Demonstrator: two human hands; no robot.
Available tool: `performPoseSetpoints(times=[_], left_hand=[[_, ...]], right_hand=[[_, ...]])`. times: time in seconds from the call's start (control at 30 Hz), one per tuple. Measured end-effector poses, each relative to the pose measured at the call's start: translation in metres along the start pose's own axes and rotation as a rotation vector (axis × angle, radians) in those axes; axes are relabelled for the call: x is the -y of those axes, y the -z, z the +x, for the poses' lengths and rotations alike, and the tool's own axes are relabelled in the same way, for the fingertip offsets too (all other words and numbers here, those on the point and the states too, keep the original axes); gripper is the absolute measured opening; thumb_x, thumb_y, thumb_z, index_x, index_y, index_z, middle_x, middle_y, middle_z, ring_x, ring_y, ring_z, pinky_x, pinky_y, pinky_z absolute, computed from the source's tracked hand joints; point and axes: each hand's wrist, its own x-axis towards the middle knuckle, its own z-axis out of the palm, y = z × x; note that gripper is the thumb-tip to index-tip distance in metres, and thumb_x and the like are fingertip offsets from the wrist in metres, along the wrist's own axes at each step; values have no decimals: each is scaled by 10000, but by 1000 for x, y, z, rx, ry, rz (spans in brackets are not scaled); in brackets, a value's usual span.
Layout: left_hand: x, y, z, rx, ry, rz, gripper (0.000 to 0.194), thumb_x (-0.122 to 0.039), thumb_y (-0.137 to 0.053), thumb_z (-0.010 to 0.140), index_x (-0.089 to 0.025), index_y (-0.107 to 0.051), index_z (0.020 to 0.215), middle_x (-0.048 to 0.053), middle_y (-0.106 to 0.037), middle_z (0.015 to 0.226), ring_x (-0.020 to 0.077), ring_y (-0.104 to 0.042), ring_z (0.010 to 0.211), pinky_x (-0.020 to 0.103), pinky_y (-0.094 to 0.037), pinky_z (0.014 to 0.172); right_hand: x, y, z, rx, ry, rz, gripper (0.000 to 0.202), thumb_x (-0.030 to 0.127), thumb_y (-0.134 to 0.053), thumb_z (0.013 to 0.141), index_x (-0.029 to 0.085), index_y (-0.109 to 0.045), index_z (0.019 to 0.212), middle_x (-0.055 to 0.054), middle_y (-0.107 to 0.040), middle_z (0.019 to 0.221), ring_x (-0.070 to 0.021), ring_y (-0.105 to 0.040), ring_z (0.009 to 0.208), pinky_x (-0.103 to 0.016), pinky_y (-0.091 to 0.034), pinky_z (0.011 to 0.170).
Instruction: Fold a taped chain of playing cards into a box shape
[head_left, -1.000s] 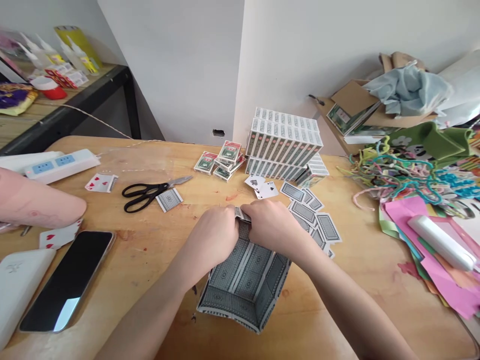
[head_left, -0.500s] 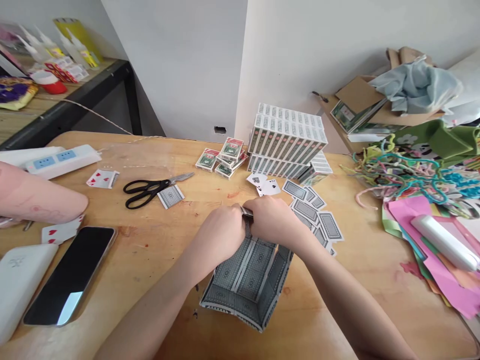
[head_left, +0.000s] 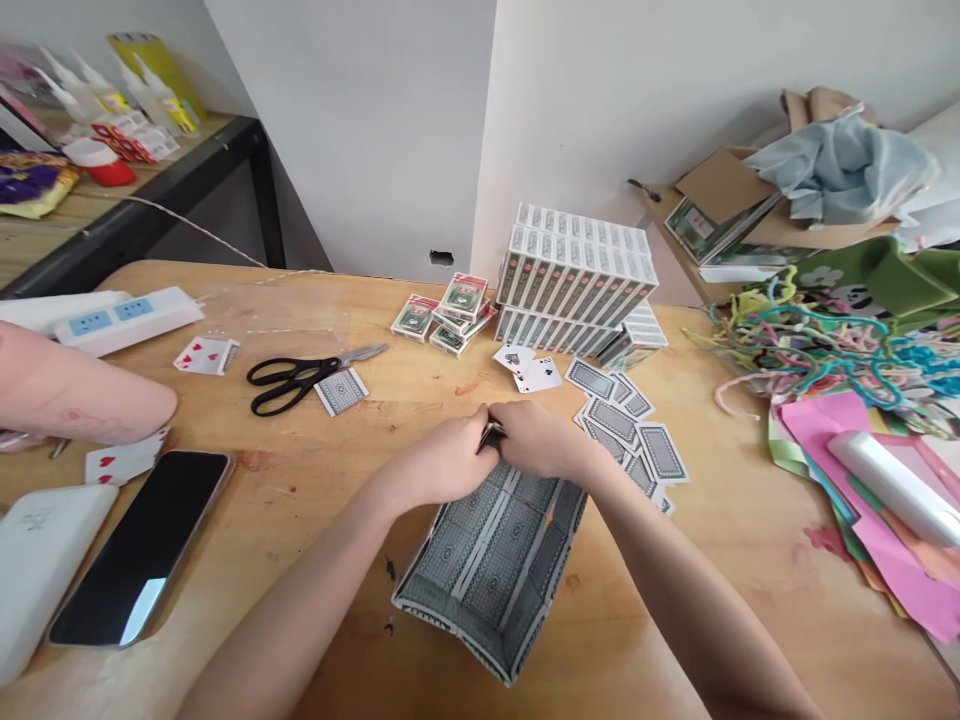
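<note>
An open box made of playing cards (head_left: 480, 545), patterned grey card backs facing inward, lies tilted between my arms. At its far end, my left hand (head_left: 454, 455) pinches the edge with curled fingers. Right against it, my right hand (head_left: 536, 438) grips the same far edge; the fingertips of both hands and the spot they press are partly hidden. Loose cards (head_left: 615, 420) lie face down beyond my right wrist, and two face-up spade cards (head_left: 532, 370) rest just past my hands.
Black scissors (head_left: 300, 380) touch a cut card (head_left: 342, 391) on the left. Card packs (head_left: 577, 260) are stacked at the back. A phone (head_left: 142, 550), power strip (head_left: 124, 320) and pink cylinder (head_left: 82, 385) stand left; coloured paper (head_left: 862, 500) and pipe cleaners (head_left: 825, 350) lie right.
My hands have shifted their grip slightly at the box's far edge, the left wrist turning lower. The near end of the box has moved a little toward me and left.
</note>
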Motion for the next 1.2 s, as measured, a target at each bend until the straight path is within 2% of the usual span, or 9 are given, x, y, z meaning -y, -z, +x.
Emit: performPoseSetpoints(times=[0.1,0.17,0.23,0.3,0.4,0.57,0.77,0.97,1.2], left_hand=[[17,7,-8,72,-58,-35,657,-263,-485,809,-166,-301,1432,147,-471,1408,233,-570,1177,295,-506,820],[26,14,-15,123,-41,3,685,-292,-495,807,-178,-277,1447,127,-427,1444,244,-514,1240,301,-484,861],[34,19,-20,126,16,22,552,-291,-463,832,-212,-409,1375,98,-580,1313,233,-603,1117,283,-487,788],[40,21,-21,86,85,44,340,-297,-414,865,-236,-603,1141,62,-718,1039,216,-673,880,264,-467,664],[47,18,-19,0,127,35,284,-320,-398,882,-237,-656,796,23,-713,745,204,-640,668,262,-414,574],[56,0,-6,-232,173,-398,189,-291,-556,790,-235,-716,872,26,-746,936,215,-674,868,285,-483,767],[64,-18,1,-475,304,-815,143,-308,-682,658,-180,-716,713,52,-751,785,215,-685,752,291,-515,691],[56,-24,5,-609,361,-877,163,-320,-625,714,-164,-669,732,17,-697,583,188,-670,631,279,-501,656],[66,-29,4,-637,267,-1032,196,-336,-572,781,-158,-653,768,19,-680,647,178,-656,665,284,-503,682]], right_hand=[[-21,-2,3,-31,-29,219,504,45,-441,736,156,-543,1216,-118,-633,1210,-227,-578,1113,-297,-432,859],[-33,-6,4,-70,-82,345,446,81,-432,777,165,-571,1192,-105,-621,1236,-224,-558,1145,-314,-422,912],[-42,-11,4,-105,-115,454,359,132,-431,812,173,-618,1115,-89,-647,1189,-228,-577,1114,-334,-425,927],[-47,-17,2,-131,-117,535,327,163,-423,826,176,-637,1073,-75,-673,1125,-233,-602,1063,-362,-430,932],[-51,-26,-1,-221,-69,620,393,130,-422,789,175,-612,1130,-73,-652,1159,-232,-577,1113,-390,-398,984],[-58,-45,-1,-353,154,852,456,114,-451,759,184,-564,1195,-76,-606,1237,-192,-539,1161,-380,-370,1022],[-61,-70,4,-352,33,1250,280,365,-554,822,183,-630,1021,-85,-686,1073,-210,-651,937,-341,-494,825],[-47,-80,7,-420,-6,1248,374,519,-516,850,182,-679,857,-81,-722,915,-219,-668,840,-328,-503,770],[-47,-75,4,-444,91,1248,371,481,-464,898,201,-695,973,-66,-714,999,-228,-631,989,-351,-445,906]])
